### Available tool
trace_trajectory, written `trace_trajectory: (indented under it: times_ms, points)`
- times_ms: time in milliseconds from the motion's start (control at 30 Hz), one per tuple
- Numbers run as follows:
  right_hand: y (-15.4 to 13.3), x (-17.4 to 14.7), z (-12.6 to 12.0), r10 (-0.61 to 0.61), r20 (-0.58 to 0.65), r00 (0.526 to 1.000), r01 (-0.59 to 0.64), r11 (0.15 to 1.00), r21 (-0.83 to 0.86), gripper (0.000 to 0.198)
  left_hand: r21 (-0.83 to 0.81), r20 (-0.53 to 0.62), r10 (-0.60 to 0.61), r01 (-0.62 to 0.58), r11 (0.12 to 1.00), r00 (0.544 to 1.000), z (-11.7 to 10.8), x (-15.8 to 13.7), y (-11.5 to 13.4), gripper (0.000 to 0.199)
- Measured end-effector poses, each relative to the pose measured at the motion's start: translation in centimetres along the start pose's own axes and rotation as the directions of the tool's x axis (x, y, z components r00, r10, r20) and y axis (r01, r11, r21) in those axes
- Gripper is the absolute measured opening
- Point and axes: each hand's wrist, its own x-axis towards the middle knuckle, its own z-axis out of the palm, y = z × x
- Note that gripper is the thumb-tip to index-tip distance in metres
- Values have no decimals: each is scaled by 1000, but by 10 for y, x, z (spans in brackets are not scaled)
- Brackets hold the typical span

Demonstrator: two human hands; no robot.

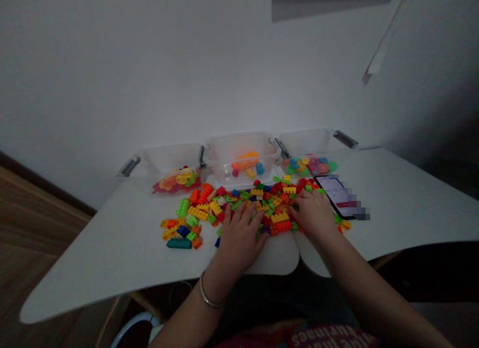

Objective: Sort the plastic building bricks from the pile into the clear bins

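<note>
A pile of toy building bricks point(198, 213) in orange, yellow, green, red and blue spreads across the white table. My left hand point(241, 236) lies over the front middle of the pile, fingers spread, with nothing gripped; bricks under the palm are hidden. On the right side of the pile, my right hand point(316, 213) has its fingers curled down among the bricks. What is between those fingertips, if anything, is hidden. Yellow and orange bricks point(280, 222) sit between the two hands.
Three clear plastic bins stand along the wall: a left bin point(168, 156) with reddish and yellow pieces, a middle bin point(243, 138) with a few coloured pieces, and a right bin point(305, 138) with mixed shapes. A phone point(339, 196) lies right of the pile on the table point(404, 198).
</note>
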Motion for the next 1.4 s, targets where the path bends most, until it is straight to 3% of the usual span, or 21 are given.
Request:
trace_trajectory:
  times_ms: [333,567,767,900,1200,1400]
  points:
    - [-7,3,-1,38,41,998,-37,999,-4,20,79,13,10,-11,997,1000,21,-2,-9,56]
    - [-4,1,-6,91,-144,985,-75,991,107,15,8,20,-21,21,1000,1000,16,-2,-5,54]
    - [-22,-13,-6,24,-374,927,125,921,368,10,-192,-41,-115,105,976,993,2,3,5,41]
    - [-39,-23,5,-75,-485,871,285,882,375,12,-307,-52,-142,120,944,988,-1,8,8,31]
    - [-37,-25,14,-226,-500,836,442,818,369,12,-295,-97,-167,132,946,981,-2,12,1,17]
    - [-37,-27,14,-254,-464,849,451,805,384,15,-407,-181,-216,127,904,960,-9,14,-26,16]
